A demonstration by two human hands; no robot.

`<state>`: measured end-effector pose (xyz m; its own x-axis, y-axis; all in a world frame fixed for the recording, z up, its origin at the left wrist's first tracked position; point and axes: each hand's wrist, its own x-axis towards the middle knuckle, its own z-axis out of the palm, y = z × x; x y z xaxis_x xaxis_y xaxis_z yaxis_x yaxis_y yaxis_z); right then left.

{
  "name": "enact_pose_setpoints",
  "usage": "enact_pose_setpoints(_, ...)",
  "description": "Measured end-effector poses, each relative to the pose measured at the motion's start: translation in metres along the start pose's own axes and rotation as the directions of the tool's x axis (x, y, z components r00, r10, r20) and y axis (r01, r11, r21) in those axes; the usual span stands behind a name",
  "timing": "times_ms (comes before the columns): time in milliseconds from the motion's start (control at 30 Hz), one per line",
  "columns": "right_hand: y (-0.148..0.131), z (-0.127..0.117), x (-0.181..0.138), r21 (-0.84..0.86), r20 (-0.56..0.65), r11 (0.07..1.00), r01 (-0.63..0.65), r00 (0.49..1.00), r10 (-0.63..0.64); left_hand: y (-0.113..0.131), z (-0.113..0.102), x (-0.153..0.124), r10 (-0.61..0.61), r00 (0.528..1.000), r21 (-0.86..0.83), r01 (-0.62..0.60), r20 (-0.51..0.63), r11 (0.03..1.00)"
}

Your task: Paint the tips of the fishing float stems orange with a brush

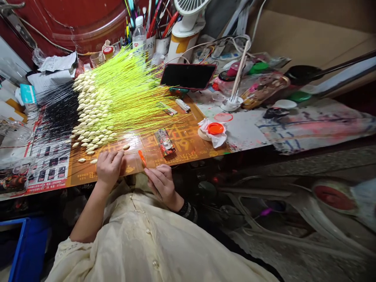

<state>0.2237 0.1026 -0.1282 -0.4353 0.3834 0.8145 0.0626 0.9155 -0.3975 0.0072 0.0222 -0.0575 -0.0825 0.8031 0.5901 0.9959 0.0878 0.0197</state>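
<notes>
Cream buds (pixel 91 113) on thin neon-yellow stems (pixel 132 86) lie in a dense fan on a printed orange mat (pixel 188 143). Their heads sit in packed rows at the left end of the mat, and the stems spread away toward the back of the desk. A few loose buds (pixel 93 161) lie apart from the fan, near the person's left hand (pixel 109 168).

That hand rests on the mat with its fingers together and lightly curled. The fingertips are just beside a single bud (pixel 126 147), but I cannot tell whether they clamp its stem. The right hand (pixel 163 184) is close by, its fingers together and pinched around a small orange-handled tool (pixel 142 158). Its exact kind is hard to tell, and its orange end points up and away from the person.

A mass of fine black strands (pixel 58 113) lies left of the buds. A small red packet (pixel 164 141) sits on the mat, and a phone (pixel 188 76) lies beyond the stems. An orange lid (pixel 216 128) sits on crumpled tissue to the right. Farther back stand a water bottle (pixel 138 35), a pen cup (pixel 151 45) and a small fan (pixel 188 11). The person wears a cream blouse (pixel 147 243) and a dark wristband (pixel 186 209).
</notes>
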Motion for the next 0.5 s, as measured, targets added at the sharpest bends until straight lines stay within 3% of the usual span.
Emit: enact_pose_setpoints(500, -0.0069, 0.0026, 0.0087, -0.066, 0.020, 0.997, 0.042, 0.999, -0.040, 0.0004, 0.0015, -0.0008, 0.015, 1.000, 0.043, -0.015, -0.007, 0.999)
